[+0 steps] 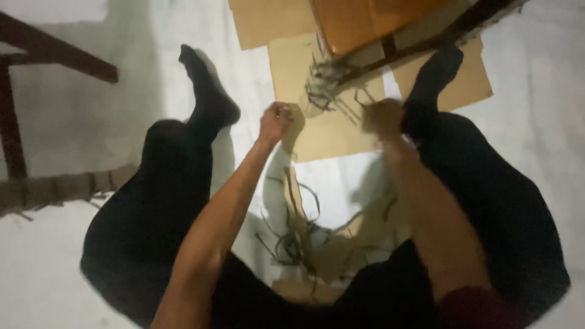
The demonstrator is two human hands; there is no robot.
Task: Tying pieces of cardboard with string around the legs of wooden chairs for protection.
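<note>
strips [326, 91] trailing off a chair [365, 24] sit pinched in the left hand [275, 120]; blurred right hand [384, 117] grip unclear; a hard tug could snap them.

- A pale floor [73, 122] is carrying everything here.
- Flat cardboard sheets [329, 131] are lying on it just beyond both hands, overlapping one another.
- A heap of thin strips and cardboard scraps [304, 240] is resting on it below the hands, between the forearms.
- A dark wooden frame [36, 55] is standing on it well off to the left of the left hand.
</note>
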